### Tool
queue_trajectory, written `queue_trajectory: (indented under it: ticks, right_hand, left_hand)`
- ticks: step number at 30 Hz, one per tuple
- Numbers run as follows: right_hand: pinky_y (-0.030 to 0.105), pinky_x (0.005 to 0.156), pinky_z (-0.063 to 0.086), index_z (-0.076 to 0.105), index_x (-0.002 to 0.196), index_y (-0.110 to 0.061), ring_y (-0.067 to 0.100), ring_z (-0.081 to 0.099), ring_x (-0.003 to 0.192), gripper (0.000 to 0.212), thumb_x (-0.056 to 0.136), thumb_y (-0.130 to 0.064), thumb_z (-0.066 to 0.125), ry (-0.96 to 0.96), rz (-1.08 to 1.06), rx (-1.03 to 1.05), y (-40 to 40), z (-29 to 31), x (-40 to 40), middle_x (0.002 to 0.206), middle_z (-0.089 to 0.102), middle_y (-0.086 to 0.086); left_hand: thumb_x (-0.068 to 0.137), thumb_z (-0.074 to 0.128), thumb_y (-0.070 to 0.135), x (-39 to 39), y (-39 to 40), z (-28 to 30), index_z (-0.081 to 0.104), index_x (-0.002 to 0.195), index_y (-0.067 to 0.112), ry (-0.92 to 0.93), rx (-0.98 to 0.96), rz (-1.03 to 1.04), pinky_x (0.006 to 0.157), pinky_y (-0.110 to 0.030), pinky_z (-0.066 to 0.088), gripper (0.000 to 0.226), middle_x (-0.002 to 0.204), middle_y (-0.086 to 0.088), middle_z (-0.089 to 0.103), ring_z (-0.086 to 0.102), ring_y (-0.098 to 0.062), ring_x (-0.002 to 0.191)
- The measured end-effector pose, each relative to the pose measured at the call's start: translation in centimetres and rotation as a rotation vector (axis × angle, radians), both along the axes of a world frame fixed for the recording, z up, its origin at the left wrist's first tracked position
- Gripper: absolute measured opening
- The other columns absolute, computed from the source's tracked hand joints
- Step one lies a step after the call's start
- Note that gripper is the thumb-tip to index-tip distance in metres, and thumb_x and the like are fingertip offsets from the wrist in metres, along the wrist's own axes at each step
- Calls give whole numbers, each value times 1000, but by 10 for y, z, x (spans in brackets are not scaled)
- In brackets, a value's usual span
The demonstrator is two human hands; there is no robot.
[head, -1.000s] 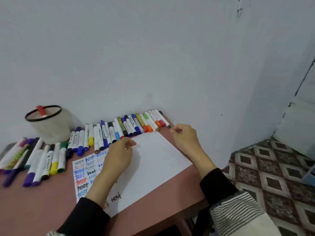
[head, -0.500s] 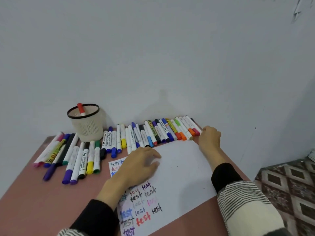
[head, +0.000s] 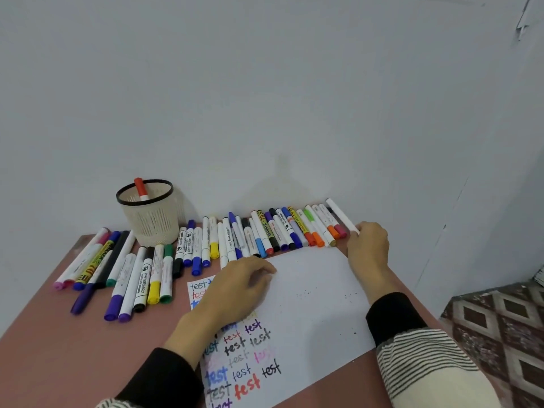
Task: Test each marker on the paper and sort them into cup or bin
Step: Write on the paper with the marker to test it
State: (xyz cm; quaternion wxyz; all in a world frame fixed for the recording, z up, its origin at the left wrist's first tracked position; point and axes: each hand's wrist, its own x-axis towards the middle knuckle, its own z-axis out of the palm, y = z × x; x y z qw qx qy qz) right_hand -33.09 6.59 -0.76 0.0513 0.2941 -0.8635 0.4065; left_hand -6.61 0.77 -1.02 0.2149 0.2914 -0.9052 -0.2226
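Inside the mesh cup (head: 150,219), one red-capped marker (head: 140,188); left hand (head: 235,287) flat on paper (head: 318,304), right hand (head: 368,245) pinching white marker (head: 341,214).

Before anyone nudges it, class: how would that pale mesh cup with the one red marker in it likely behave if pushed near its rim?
The cup looks light: thin slotted walls, and only a red marker inside. It is tall and seems narrower at the base than at the rim, so a push up high would probably tip it rather than slide it. The marker leans on the rim and might rattle or shift.

Grey wall (head: 265,83), brown table (head: 59,363), patterned tile floor (head: 500,325).
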Motion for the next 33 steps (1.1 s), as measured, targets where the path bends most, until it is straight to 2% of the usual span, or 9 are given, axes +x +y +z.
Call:
queue_trajectory:
  ticks: [7,12,16,18,22,24,26,28,33]
  right_hand:
    - [15,67,48,70,110,-28,9,58,79,24,95,-13,58,-38,443,-177,17,24,39,101,62,0]
    - [3,74,37,68,112,-24,-1,54,86,22,96,-12,59,14,752,-23,25,31,72,108,63,-5]
    - [10,78,43,68,97,-38,0,59,92,31,92,-8,63,-149,773,-160,18,27,73,103,67,-12]
    - [12,83,47,69,102,-30,-3,61,94,23,91,-11,65,-292,722,-310,18,29,77,103,69,-14]
    - [32,95,49,67,101,-7,16,63,100,29,81,-27,69,-1030,802,-707,10,32,91,98,69,2]
    - [28,87,50,63,74,-8,14,64,77,24,89,-28,63,-1260,778,-830,11,35,98,72,63,5]
    - [22,61,43,45,51,-17,9,41,46,47,94,-26,59,-1425,687,-996,12,35,97,46,36,-3]
    - [21,44,28,28,44,-20,9,21,37,58,96,-24,55,-1491,589,-1052,13,35,92,41,20,-5]
    - [19,37,21,26,41,-20,7,16,32,62,97,-26,51,-1493,518,-1031,17,38,81,38,18,-6]
  left_hand:
    - [97,53,18,7,0,12,54,132,23,268,-304,244,100,-23,40,36,133,5,54,47,-7,120]
    - [85,66,26,16,-11,10,52,133,17,19,-607,396,109,-56,30,50,136,-3,54,41,-29,130]
    - [96,56,22,18,-8,9,58,115,25,-99,-475,334,110,-49,28,20,104,9,61,57,-16,99]
    - [103,39,27,16,-3,10,48,107,28,-30,-378,257,94,-32,33,10,94,12,50,46,-11,84]
    - [104,33,27,9,9,11,39,98,27,8,-299,167,68,-24,27,9,88,9,41,36,-10,76]
    - [104,31,32,6,13,9,43,103,26,-21,-266,101,66,-22,34,13,91,11,46,42,-8,76]
    - [104,28,39,2,17,10,43,106,26,-68,-236,42,62,-19,36,20,87,13,47,45,-6,72]
    - [103,25,44,-4,22,12,43,110,23,-164,-297,17,60,-18,36,29,83,12,48,47,-7,67]
    - [101,13,52,-12,33,11,38,119,23,-311,-550,37,59,-27,39,42,80,6,56,55,-14,66]
